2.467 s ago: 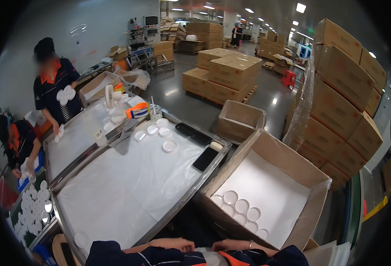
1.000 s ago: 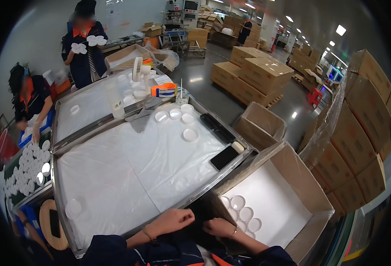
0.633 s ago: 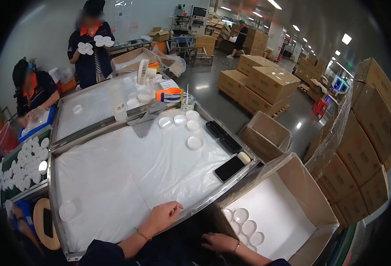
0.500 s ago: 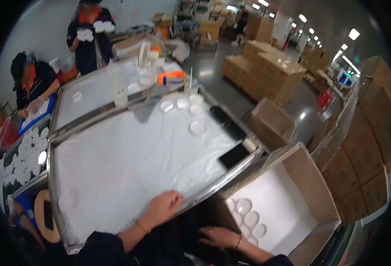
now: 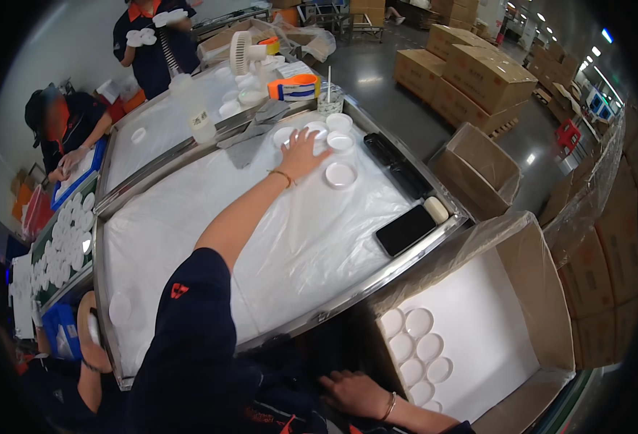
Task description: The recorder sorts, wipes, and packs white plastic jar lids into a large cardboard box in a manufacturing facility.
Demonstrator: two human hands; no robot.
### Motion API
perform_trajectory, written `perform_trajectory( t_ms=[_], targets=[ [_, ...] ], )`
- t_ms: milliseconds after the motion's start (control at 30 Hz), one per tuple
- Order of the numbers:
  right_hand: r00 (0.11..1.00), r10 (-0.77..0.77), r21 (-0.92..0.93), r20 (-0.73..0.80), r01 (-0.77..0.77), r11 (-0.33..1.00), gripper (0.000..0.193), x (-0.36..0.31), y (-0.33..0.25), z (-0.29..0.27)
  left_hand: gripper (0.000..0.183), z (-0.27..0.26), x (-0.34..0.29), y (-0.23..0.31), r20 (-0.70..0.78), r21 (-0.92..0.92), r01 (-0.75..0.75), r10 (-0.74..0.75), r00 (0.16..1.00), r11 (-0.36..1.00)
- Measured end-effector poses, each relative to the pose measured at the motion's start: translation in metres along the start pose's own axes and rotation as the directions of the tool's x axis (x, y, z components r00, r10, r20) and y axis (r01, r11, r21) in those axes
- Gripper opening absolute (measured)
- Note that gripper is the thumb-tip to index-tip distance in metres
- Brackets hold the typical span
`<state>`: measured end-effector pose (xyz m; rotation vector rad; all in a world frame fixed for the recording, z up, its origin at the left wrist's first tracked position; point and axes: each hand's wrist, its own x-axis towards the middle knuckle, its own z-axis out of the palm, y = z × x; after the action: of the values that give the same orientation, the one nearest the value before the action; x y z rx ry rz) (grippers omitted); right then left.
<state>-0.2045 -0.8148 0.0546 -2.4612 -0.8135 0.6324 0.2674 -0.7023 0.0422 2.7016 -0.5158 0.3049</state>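
Observation:
My left hand (image 5: 303,155) reaches across the plastic-covered table with spread fingers. Its fingertips are on or just above a white round lid-like disc (image 5: 316,131); I cannot tell whether they touch. Similar discs sit around it: one (image 5: 285,136) to its left, others (image 5: 340,142) to its right, and a shallow round one (image 5: 340,175) nearer me. Low in the picture, my right hand (image 5: 358,394) rests beside an open carton (image 5: 534,271), fingers loosely apart and holding nothing visible. Inside the carton, several clear-looking round discs (image 5: 429,347) lie on a white sheet along the left side.
A black phone (image 5: 406,231), black trays (image 5: 395,165), a glass with a stick (image 5: 330,101), an orange-blue tape dispenser (image 5: 294,87) and a grey cloth (image 5: 250,137) line the table's edges. Co-workers (image 5: 69,126) work at left. Stacked cartons (image 5: 478,79) stand beyond.
My left hand has moved from the table's near edge forward to the discs at the far side, its fingers spreading. My right hand stays by the carton. The view has shifted.

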Motion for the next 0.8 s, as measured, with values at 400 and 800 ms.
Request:
perform_trajectory(
  t_ms=[400, 800],
  targets=[
    [1.0, 0.029, 0.014, 0.003, -0.029, 0.999, 0.03, -0.005, -0.004, -0.011, 0.054, 0.006, 0.05, 0.011, 0.407, 0.042, -0.328, 0.284, 0.868, 0.944],
    [0.989, 0.14, -0.078, 0.039, -0.137, 0.988, 0.037, 0.007, 0.007, 0.0, 0.032, -0.101, -0.127, 0.04, 0.213, -0.73, 0.026, 0.191, 0.958, 0.683]
  ],
)
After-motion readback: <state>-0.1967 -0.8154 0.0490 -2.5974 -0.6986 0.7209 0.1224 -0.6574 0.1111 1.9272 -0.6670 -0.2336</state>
